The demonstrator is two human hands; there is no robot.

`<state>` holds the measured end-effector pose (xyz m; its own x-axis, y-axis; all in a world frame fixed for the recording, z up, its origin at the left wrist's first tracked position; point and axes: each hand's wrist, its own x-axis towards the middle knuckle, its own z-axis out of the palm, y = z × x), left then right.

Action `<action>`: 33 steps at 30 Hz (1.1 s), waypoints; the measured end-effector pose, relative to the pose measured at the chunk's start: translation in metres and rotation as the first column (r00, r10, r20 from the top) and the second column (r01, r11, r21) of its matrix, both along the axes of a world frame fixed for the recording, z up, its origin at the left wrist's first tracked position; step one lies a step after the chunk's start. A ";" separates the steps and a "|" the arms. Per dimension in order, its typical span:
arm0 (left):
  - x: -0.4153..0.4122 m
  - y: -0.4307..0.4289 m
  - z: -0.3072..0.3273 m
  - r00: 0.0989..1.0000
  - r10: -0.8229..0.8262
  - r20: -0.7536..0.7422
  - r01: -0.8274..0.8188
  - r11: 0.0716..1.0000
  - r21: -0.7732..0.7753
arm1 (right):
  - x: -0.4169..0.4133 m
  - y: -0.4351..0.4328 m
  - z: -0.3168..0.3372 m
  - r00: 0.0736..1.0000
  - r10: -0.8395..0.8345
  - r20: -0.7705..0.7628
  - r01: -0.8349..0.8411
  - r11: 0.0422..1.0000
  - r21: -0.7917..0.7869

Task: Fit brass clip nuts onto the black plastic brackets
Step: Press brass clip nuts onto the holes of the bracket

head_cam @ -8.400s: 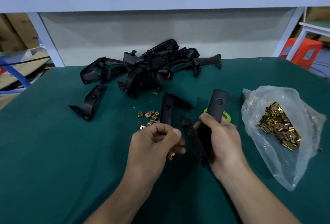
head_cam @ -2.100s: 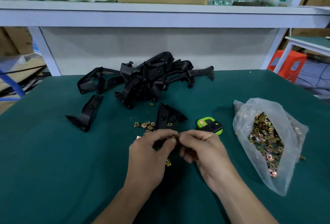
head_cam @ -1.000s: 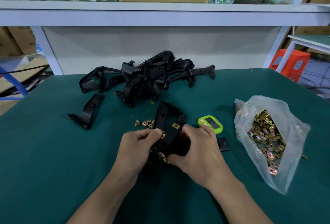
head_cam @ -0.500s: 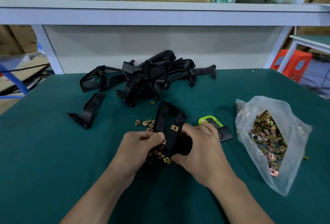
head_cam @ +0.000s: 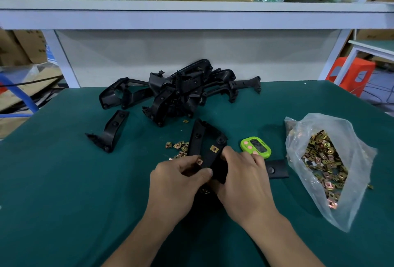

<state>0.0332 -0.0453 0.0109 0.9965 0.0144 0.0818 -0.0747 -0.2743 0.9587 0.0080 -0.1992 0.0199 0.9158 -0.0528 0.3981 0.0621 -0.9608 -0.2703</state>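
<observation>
A black plastic bracket (head_cam: 205,145) stands tilted on the green table, held from both sides. My right hand (head_cam: 241,173) grips its lower right edge. My left hand (head_cam: 179,178) pinches a brass clip nut (head_cam: 199,161) against the bracket's left arm. Another brass clip nut (head_cam: 214,149) sits fitted on the bracket's middle. A small scatter of loose clip nuts (head_cam: 178,146) lies just left of the bracket. A clear plastic bag (head_cam: 328,160) of several clip nuts lies to the right.
A pile of black brackets (head_cam: 177,92) lies at the back of the table (head_cam: 64,192). One single bracket (head_cam: 110,131) lies to the left. A green timer (head_cam: 255,147) and a flat black part (head_cam: 276,169) sit right of my hands. A shelf (head_cam: 191,15) runs overhead.
Over the last second my left hand has slid the clip nut further onto the bracket's arm, and my right hand keeps hold of the bracket. Earlier, both hands pinched a nut together.
</observation>
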 end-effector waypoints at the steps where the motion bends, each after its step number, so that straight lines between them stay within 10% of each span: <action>1: -0.001 -0.002 -0.001 1.000 0.014 0.003 -0.014 1.000 0.022 | 0.000 0.001 -0.001 1.000 -0.013 -0.002 0.013 1.000 -0.009; 33: 0.000 -0.022 0.010 0.955 -0.128 0.268 0.068 0.972 0.223 | -0.004 -0.003 -0.002 0.999 0.032 0.040 -0.033 0.999 0.030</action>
<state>0.0332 -0.0670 0.0209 0.9289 -0.1295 0.3470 -0.3672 -0.4439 0.8174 0.0039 -0.2023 0.0180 0.9008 -0.0359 0.4327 0.1045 -0.9493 -0.2964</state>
